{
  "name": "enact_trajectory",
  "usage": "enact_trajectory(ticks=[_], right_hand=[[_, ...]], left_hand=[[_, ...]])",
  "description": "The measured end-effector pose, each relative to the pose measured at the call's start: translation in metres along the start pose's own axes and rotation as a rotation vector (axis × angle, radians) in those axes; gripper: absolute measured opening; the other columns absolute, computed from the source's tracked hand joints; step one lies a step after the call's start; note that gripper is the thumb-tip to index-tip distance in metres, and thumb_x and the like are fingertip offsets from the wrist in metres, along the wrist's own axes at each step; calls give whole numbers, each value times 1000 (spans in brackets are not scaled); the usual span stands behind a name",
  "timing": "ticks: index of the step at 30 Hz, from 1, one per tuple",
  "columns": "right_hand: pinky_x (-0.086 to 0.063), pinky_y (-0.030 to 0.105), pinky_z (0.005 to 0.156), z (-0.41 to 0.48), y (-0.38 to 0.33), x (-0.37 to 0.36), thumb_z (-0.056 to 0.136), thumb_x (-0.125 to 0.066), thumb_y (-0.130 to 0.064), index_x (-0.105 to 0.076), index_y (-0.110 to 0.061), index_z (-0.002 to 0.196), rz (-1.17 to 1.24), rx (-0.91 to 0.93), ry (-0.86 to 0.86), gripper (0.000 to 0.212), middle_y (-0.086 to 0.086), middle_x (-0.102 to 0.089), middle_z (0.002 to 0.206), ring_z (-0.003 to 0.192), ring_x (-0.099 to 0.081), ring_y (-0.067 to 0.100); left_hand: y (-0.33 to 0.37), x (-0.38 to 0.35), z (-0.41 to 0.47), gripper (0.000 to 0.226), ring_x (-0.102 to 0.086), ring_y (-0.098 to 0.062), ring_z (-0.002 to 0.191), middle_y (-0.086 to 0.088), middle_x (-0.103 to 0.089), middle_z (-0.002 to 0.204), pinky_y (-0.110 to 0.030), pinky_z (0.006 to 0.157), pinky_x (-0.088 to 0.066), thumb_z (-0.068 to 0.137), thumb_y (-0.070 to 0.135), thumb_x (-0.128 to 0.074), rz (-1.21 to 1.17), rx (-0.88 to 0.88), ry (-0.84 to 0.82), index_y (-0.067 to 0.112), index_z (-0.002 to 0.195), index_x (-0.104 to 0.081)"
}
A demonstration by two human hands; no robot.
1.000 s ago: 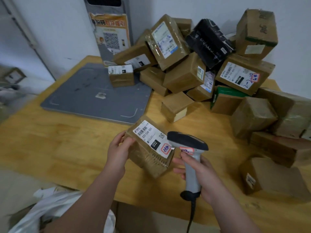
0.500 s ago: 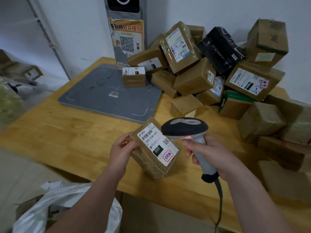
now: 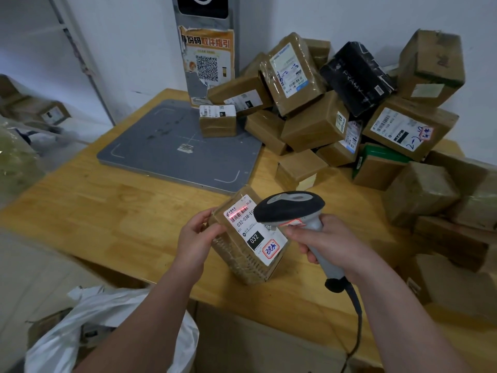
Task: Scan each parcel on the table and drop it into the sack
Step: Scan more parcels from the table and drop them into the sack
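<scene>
Parcel (image 3: pixel 238 261), small, brown and tape-wrapped, with a white label reading 032 and a red stamp, tilts above the table (image 3: pixel 107 211) near its front edge. A red line crosses its barcode. The left hand (image 3: pixel 193 238) grips its side. The right hand (image 3: pixel 330 243) is wrapped round the scanner (image 3: pixel 290 208), just beside the label.

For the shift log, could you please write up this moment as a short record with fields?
left hand: holds the labelled parcel, label facing up
right hand: grips the scanner, its head over the label
scan: red line across the barcode
sack: white, lower left, below the near edge of the table
pile: parcels heaped at the far right
grey pad: one small parcel on it
</scene>
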State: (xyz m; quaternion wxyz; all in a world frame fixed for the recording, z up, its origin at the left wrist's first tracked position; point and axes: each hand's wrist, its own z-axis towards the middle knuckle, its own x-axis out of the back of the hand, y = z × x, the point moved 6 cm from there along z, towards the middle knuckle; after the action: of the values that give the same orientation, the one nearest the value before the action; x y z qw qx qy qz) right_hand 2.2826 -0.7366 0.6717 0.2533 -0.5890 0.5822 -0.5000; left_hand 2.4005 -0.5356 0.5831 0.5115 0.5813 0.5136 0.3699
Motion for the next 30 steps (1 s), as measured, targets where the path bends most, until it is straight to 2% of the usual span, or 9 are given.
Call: enact_trajectory(ticks=[7,14,18,23,26,28,30], right_hand=[[-37,20,42,-4,-4,-1,85,-73,-16,-60,-13,62,4,8,-6,26,1,-52,51,41,-44,9],[-38,18,42,-1,-6,-12,84,-74,-15,-59,-20,52,-25,26,-29,36,-2,-51,47,40,-45,7],[-42,22,47,6,-10,-28,83,-75,-22,-62,-21,58,-73,48,-62,28,-3,-55,51,45,-51,8],[-43,22,48,18,-23,-64,83,-74,-25,-64,-14,71,-91,71,-155,19,-2,-57,54,47,-52,9],[-44,21,49,24,-35,-95,82,-74,-27,-63,-15,76,-105,100,-245,18,-1,-57,57,49,-52,9],[-44,22,49,28,-40,-119,82,-74,-27,-65,-15,81,-108,111,-311,16,0,-56,58,50,-51,9],[-44,23,49,33,-42,-143,83,-74,-25,-65,-14,82,-120,111,-373,14,0,-56,58,50,-51,10]], left_hand=[[-1,6,-1,30,-64,-20,99,2,-71,95,-35,80,-51,81,6,-69,-13,16,6,20,108,-70],[-1,22,-5,29,-65,-17,94,5,-71,92,-28,72,-49,83,7,-68,-37,24,39,17,110,-69],[1,44,-9,30,-63,-22,96,0,-69,96,-31,74,-49,82,6,-68,-32,34,97,17,110,-69],[10,88,-19,27,-61,-25,101,-4,-69,100,-37,80,-51,80,4,-68,-6,50,195,19,103,-70],[22,129,-29,28,-62,-28,100,-5,-69,100,-37,74,-52,77,8,-72,45,47,270,19,103,-71],[30,161,-39,30,-64,-29,97,-7,-70,97,-38,75,-53,71,13,-73,75,32,330,20,101,-72],[36,191,-53,29,-64,-28,90,-9,-69,93,-34,70,-53,73,13,-70,93,29,385,16,101,-72]])
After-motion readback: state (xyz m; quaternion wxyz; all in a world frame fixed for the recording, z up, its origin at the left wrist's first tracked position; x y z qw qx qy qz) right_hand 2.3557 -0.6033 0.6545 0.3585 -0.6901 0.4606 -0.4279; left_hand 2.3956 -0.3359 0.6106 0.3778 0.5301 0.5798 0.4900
